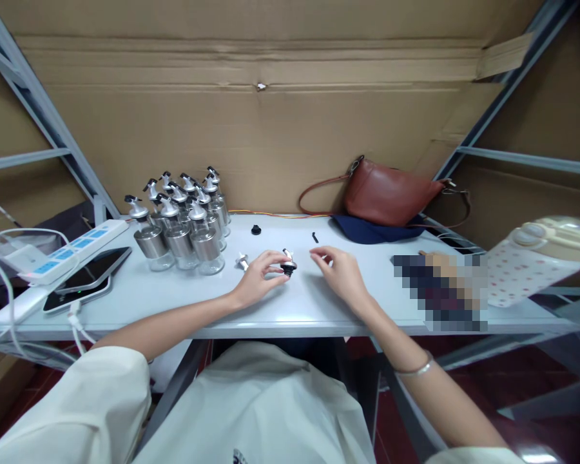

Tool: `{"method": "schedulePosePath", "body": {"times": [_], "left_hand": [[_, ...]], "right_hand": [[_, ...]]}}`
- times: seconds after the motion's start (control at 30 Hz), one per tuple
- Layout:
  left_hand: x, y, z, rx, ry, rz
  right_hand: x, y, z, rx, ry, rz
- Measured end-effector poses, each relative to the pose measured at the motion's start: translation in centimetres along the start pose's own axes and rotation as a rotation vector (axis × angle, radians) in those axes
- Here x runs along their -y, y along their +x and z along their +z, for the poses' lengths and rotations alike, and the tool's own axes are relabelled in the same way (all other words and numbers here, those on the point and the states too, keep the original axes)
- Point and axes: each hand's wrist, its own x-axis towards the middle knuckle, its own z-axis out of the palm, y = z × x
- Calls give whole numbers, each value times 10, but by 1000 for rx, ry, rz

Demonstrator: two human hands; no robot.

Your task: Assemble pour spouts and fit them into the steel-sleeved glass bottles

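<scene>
My left hand (258,281) grips a silver and black pourer cap (288,265) between thumb and fingers, its spout pointing up, just above the table. To its right, my right hand (342,276) is apart from the cap, thumb and fingertips pinched together. Whether anything small sits in that pinch I cannot make out. Beside my left hand lies a loose silver pourer part (242,261). Farther back on the table are a round black plug (256,229) and a small black spout piece (315,238).
Several glass bottles with pourer tops (180,235) stand at the left. A power strip (77,248) and phones (89,274) lie left of them. A brown bag (386,193) rests on a dark blue cap (367,231) at back right. A dotted bottle (526,264) stands far right.
</scene>
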Motion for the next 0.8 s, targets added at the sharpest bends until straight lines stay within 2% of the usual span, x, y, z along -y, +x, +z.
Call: {"method": "schedulePosePath", "body": {"times": [0.07,0.1,0.27,0.5,0.8], "left_hand": [[2,1,-1,8,22,7],[3,2,-2,5,37,16],[3,3,-4,-7,79,42],[6,3,-4,-2,61,33],[9,6,-8,-17,118,10]], "right_hand": [[-12,27,-9,90,-224,185],[-18,41,-12,110,-269,236],[-37,86,-1,174,-399,388],[-36,97,28,189,-524,371],[-34,91,26,178,-492,268]]}}
